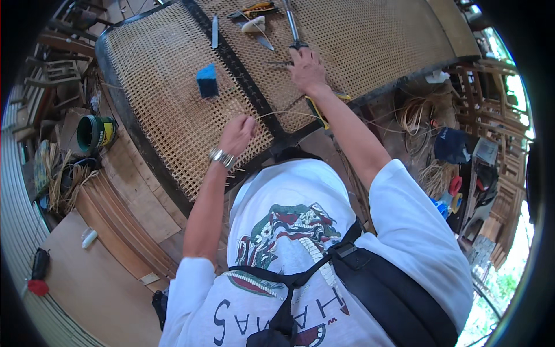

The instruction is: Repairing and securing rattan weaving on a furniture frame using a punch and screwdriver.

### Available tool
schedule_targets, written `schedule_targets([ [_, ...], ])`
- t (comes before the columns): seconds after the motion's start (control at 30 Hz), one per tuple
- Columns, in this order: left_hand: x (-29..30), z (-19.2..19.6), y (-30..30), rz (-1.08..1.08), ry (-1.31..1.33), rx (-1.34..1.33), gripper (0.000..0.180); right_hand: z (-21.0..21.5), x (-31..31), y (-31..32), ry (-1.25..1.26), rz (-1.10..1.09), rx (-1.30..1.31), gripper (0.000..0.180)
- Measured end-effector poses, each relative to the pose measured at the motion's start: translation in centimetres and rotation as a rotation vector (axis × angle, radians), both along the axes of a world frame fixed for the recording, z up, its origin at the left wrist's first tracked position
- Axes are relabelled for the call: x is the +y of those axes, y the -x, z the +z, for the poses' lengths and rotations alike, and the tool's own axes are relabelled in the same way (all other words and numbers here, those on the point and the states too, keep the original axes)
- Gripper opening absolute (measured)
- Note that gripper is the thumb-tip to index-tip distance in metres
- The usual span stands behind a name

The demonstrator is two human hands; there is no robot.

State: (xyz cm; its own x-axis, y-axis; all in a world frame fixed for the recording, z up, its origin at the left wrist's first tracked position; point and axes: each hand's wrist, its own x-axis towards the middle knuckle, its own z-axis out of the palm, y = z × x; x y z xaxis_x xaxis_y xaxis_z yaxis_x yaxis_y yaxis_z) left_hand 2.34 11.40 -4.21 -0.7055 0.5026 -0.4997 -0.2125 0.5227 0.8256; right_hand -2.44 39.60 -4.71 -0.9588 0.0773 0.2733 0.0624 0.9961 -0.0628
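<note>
A woven cane panel in a dark wooden frame (191, 205) lies before me. My left hand (237, 134) is closed near its close edge, pinching a thin pale cane strand (283, 112) that runs rightward toward my right forearm. Beyond the dark middle bar, my right hand (308, 70) rests with bent fingers at the black end of a metal-shafted tool (291, 23). A thin dark pointed piece (278, 62) sticks out by its thumb; what the fingers grip is hidden. Under the right forearm is a yellow-and-black tool (317, 112), partly covered.
On the weave are a blue-topped dark block (207, 81), a flat metal blade (215, 32), a pale lump (254, 25) and orange-and-black-handled pliers (259, 9). A green bucket (88, 133) stands left. Coiled cane (417, 115) and a dark cap (451, 145) lie right.
</note>
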Motion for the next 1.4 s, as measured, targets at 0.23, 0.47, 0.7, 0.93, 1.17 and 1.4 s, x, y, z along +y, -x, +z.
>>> schedule_targets([
  [0.23,-4.6,3.1,-2.9,0.159,-0.021,0.019,0.023,6.6,-7.3,-8.1,1.366,0.211,-1.167,0.031],
  [0.47,-9.1,9.2,-0.3,0.176,0.135,-0.228,0.016,5.0,3.6,-15.8,1.515,-0.198,-0.981,0.019],
  [0.7,-7.2,7.6,2.3,0.088,0.043,-0.278,0.02,8.6,4.1,-18.0,1.629,-0.324,-0.718,0.014],
  [0.93,-9.4,4.2,5.4,0.042,-0.019,-0.129,0.025,10.7,5.4,-21.1,1.549,-0.441,-0.604,0.015],
  [1.17,-7.8,4.5,5.8,0.431,-0.411,-0.325,0.016,11.8,4.5,-25.5,1.37,-0.523,-0.728,0.019],
  [1.4,-5.9,2.8,4.3,0.688,-0.67,-0.284,0.01,11.1,2.4,-36.1,1.433,-0.691,-0.837,0.017],
])
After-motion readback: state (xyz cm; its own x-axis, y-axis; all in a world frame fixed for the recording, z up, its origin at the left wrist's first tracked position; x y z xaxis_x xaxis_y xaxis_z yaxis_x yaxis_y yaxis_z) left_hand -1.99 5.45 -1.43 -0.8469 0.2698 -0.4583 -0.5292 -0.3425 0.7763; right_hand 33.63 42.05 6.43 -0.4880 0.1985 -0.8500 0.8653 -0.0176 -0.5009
